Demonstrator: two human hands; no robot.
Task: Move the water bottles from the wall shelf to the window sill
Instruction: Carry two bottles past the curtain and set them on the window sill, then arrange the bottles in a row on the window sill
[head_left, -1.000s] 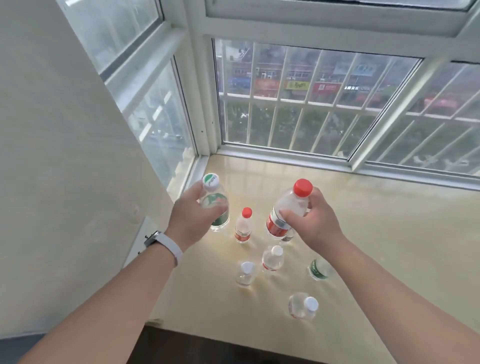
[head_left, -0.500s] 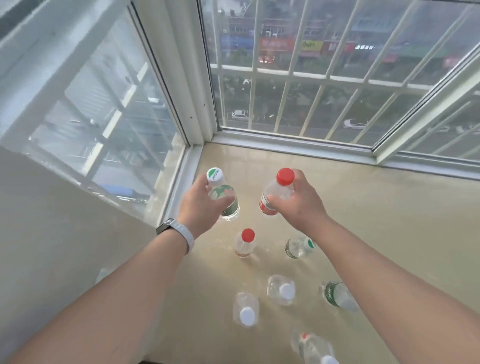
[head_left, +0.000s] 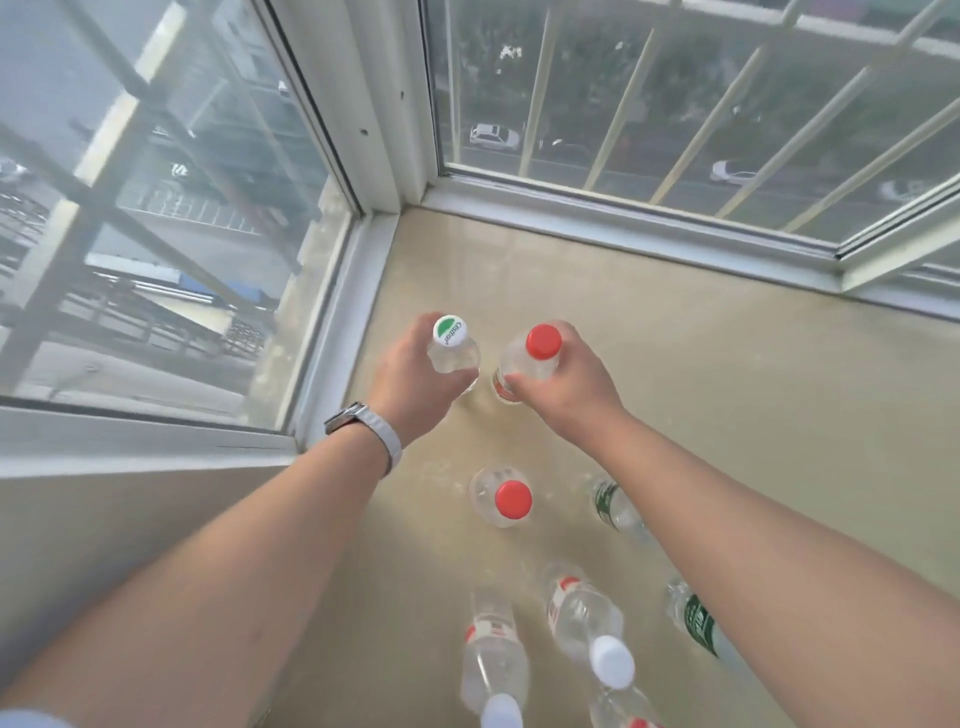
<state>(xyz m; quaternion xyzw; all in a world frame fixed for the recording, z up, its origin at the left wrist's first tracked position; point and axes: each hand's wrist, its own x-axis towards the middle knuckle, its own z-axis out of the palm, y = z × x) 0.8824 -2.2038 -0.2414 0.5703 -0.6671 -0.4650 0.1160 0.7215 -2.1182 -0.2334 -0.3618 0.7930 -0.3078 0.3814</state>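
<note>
My left hand (head_left: 415, 384) grips a clear bottle with a green-and-white cap (head_left: 451, 343). My right hand (head_left: 563, 384) grips a clear bottle with a red cap (head_left: 535, 353). Both bottles are upright, side by side, low over the beige window sill (head_left: 701, 395) near its far left corner. Whether their bases touch the sill is hidden by my hands. Closer to me stand several more bottles: a small red-capped one (head_left: 506, 501), two white-capped ones (head_left: 493, 654) (head_left: 589, 623), and two green-labelled ones (head_left: 613, 506) (head_left: 698, 626) partly behind my right forearm.
White window frames (head_left: 374, 156) and glass enclose the sill on the left and at the back, with metal bars outside. A beige wall (head_left: 104, 530) runs along the near left. Bare sill surface stretches to the right of the bottles.
Both hands have carried their bottles forward and down toward the sill's far left corner. The view has tipped downward, so the standing bottles now appear nearer and lower.
</note>
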